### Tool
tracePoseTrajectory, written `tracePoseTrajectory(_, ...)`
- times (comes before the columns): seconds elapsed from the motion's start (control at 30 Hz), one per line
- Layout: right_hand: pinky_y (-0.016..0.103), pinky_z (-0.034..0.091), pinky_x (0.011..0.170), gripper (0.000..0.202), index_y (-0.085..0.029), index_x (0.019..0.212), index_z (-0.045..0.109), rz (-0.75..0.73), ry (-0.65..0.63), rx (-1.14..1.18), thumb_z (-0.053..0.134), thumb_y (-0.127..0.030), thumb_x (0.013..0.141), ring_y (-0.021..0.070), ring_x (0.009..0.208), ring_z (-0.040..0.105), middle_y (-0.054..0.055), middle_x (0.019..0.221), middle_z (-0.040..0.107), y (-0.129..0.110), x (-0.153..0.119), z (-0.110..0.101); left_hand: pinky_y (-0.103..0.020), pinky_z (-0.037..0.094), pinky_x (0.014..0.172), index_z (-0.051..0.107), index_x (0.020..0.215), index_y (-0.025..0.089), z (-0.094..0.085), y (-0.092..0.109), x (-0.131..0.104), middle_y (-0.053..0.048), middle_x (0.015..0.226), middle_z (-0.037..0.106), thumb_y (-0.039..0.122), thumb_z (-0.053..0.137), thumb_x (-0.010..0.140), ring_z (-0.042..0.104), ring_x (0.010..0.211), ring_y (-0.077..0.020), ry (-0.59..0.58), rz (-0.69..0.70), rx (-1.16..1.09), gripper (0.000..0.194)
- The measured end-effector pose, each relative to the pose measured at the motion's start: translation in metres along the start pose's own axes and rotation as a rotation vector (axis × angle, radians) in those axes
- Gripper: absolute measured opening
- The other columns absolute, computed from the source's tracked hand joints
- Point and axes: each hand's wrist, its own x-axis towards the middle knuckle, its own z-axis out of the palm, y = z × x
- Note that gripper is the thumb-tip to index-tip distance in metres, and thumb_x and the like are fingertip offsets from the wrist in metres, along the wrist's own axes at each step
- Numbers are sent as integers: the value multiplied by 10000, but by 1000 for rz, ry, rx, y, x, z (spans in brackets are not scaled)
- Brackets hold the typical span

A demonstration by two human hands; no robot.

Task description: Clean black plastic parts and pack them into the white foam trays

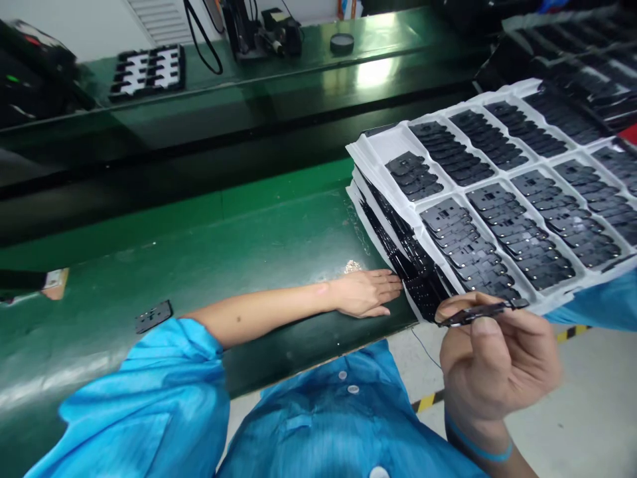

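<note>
My right hand [502, 362] pinches a thin black plastic part [475, 314] between thumb and fingers, seen nearly edge-on at the near corner of the tray stack. Beside it, a white compartment tray [415, 211] holds rows of overlapping black plastic parts [470, 249]. More trays with black parts lie stacked beneath. My left hand [368, 293] lies flat on the green bench [249, 259], palm down with fingers stretched out, its fingertips at the left side of the stack. A single black part [154, 317] lies on the bench near my left elbow.
A small heap of tiny pale bits [352, 266] sits just beyond my left hand. On the raised shelf stand a black tray with white pieces [148, 71] and a round black lid-like thing [342, 44]. More dark trays [582, 56] are at the far right.
</note>
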Motion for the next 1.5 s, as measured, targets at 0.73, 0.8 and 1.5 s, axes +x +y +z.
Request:
tracePoseTrajectory(0.73,455,622,683,144,-228,1057,792,136,-86,-65,772,-259,918,254,731,740,46,933,774,0,-11,-20,-489,294,1336,630,1437,13,-29,-12,-50,-253,1540,586,317,444,1094,496,1517,-314,-10,-22,-44,495)
tracePoseTrajectory(0.8,452,619,674,146,-231,1059,797,139,-101,-52,772,-249,916,260,733,744,45,919,776,1,-11,-21,-491,247,1352,594,1483,44,-40,-4,-73,-232,1567,564,323,443,1096,449,1550,-301,2,-90,-53,500)
tracePoseTrajectory(1.5,418,631,706,119,-203,1029,774,163,-204,-83,756,-257,924,240,711,734,33,833,748,11,-9,-8,-420,200,1368,435,1597,-7,-11,36,-58,-215,1707,354,385,412,1107,260,1634,-268,-41,-134,-217,628)
